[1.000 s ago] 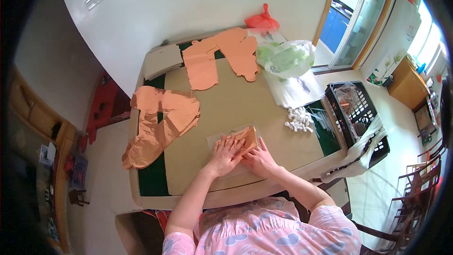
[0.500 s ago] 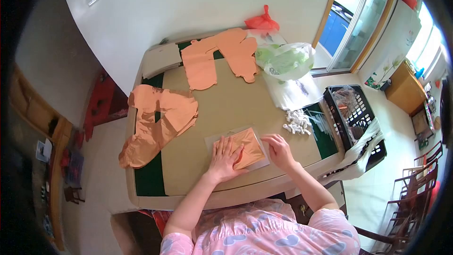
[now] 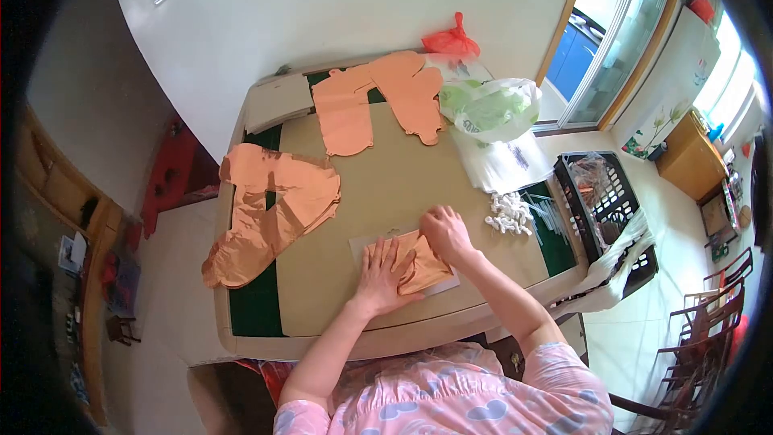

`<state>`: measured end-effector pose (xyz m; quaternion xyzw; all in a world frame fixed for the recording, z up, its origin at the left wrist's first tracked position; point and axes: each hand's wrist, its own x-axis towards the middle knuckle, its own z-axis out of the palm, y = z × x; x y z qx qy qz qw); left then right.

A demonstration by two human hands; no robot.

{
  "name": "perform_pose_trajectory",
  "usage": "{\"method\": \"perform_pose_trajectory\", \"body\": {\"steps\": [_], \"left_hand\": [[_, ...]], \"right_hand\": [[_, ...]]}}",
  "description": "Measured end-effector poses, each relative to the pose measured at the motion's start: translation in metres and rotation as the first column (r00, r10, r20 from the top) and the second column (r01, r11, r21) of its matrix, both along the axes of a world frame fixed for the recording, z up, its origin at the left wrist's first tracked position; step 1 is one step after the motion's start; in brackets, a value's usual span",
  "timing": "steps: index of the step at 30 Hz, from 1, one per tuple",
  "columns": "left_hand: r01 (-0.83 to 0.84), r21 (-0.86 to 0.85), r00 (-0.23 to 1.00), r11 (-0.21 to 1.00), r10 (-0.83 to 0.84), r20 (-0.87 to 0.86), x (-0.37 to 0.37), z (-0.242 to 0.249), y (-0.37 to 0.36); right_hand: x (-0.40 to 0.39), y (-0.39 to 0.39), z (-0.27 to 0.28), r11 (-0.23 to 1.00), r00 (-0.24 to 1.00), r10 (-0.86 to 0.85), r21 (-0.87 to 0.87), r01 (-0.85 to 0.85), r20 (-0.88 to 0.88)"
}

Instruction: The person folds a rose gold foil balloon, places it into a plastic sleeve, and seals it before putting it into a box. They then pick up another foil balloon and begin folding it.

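Note:
A folded copper-coloured foil balloon (image 3: 431,275) lies on a clear-looking flat sheet or bag (image 3: 357,247) near the table's front edge. My left hand (image 3: 383,277) rests flat on the foil's left part, fingers spread. At the foil's far right corner is my right hand (image 3: 448,232), its fingers curled in; whatever they hold, if anything, is hidden. Another flat foil balloon (image 3: 278,209) lies at the table's left. Farther back, more flat foil balloons (image 3: 348,117) lie side by side, partly overlapping.
White cord-like pieces (image 3: 509,214) and thin sticks (image 3: 547,217) lie at the right. Behind them are clear bags (image 3: 503,163), a green-white plastic bag (image 3: 495,109) and a red bag (image 3: 452,39). A black crate (image 3: 600,201) stands beyond the table's right edge.
My right hand has moved left and away from me, from beside the folded foil to its far right corner. My left hand stays flat on the foil.

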<state>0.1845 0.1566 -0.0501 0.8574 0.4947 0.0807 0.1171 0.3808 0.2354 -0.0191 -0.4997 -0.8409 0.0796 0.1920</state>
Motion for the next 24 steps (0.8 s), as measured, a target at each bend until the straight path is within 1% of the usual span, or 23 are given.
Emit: {"method": "perform_pose_trajectory", "body": {"steps": [1, 4, 5, 7, 9, 10, 11, 13, 16, 19, 22, 24], "left_hand": [[-0.001, -0.006, 1.000, 1.000, 0.001, -0.012, 0.000, 0.002, 0.001], [0.015, -0.029, 0.999, 0.999, -0.016, -0.032, -0.003, 0.009, 0.002], [0.021, -0.027, 0.996, 0.999, -0.018, 0.087, -0.007, 0.007, 0.002], [0.024, -0.018, 0.947, 1.000, -0.017, 0.321, -0.017, 0.000, 0.003], [-0.153, 0.068, 0.865, 0.986, 0.100, 0.491, -0.030, -0.039, 0.001], [-0.242, 0.096, 0.808, 0.966, 0.146, 0.571, -0.032, -0.043, 0.000], [-0.258, 0.061, 0.794, 0.964, 0.175, 0.582, -0.033, -0.046, -0.002], [-0.286, -0.006, 0.765, 0.958, 0.232, 0.600, -0.035, -0.021, -0.005], [-0.329, 0.087, 0.870, 0.940, 0.266, 0.414, -0.023, 0.002, -0.002], [-0.178, 0.147, 0.943, 0.973, 0.126, 0.310, -0.003, 0.000, 0.002], [-0.187, 0.174, 0.966, 0.967, 0.148, 0.212, 0.005, -0.012, 0.004], [-0.169, 0.156, 0.973, 0.973, 0.139, 0.186, 0.004, -0.015, 0.004]], "right_hand": [[-0.003, -0.005, -0.004, 0.989, 0.998, 0.043, 0.140, -0.047, 0.034], [-0.018, -0.031, -0.014, 0.975, 0.982, 0.188, 0.118, -0.189, 0.021], [-0.018, -0.035, -0.024, 0.987, 0.988, 0.152, 0.045, -0.154, 0.031], [-0.018, -0.042, -0.022, 0.992, 0.992, 0.126, 0.032, -0.125, -0.025], [-0.020, -0.043, -0.023, 0.995, 0.993, 0.102, 0.024, -0.101, -0.055], [-0.021, -0.043, -0.025, 0.996, 0.994, 0.091, 0.026, -0.090, -0.053], [-0.021, -0.044, -0.027, 0.997, 0.996, 0.079, 0.027, -0.078, -0.051], [-0.024, -0.045, -0.029, 0.998, 0.998, 0.057, 0.026, -0.056, -0.039], [-0.027, -0.043, -0.029, 0.998, 0.999, 0.048, 0.033, -0.048, -0.008], [-0.029, -0.043, -0.032, 0.998, 0.999, 0.048, 0.028, -0.048, 0.012], [-0.026, -0.044, -0.032, 0.999, 0.998, 0.042, 0.022, -0.043, 0.042], [-0.024, -0.048, -0.030, 1.000, 0.998, 0.019, 0.003, -0.019, 0.062]]}}
